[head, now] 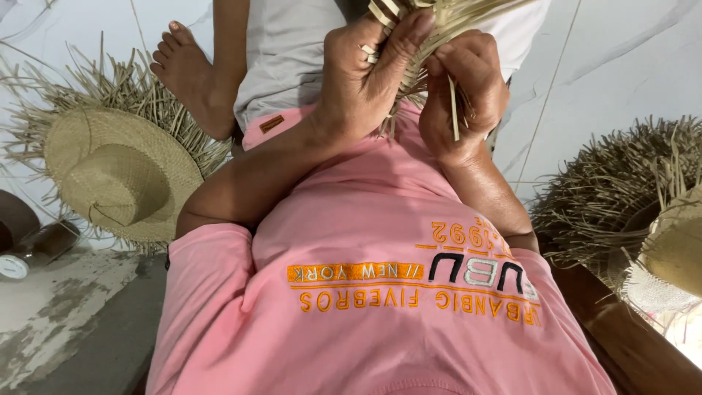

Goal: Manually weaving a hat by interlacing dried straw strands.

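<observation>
My left hand [365, 80] and my right hand [468, 88] are raised close together above my lap, both closed on a piece of woven straw work [431, 18] at the top edge of the view. My left thumb presses across the pale strips. One loose straw strip [453, 110] hangs down between the fingers of my right hand. Most of the woven piece is cut off by the frame. My pink shirt fills the lower middle.
A finished straw hat [117, 172] with frayed, untrimmed edges lies on the white floor at left, next to my bare foot [186, 69]. A pile of straw hats [636, 197] sits at right. A small jar [33, 252] lies at far left.
</observation>
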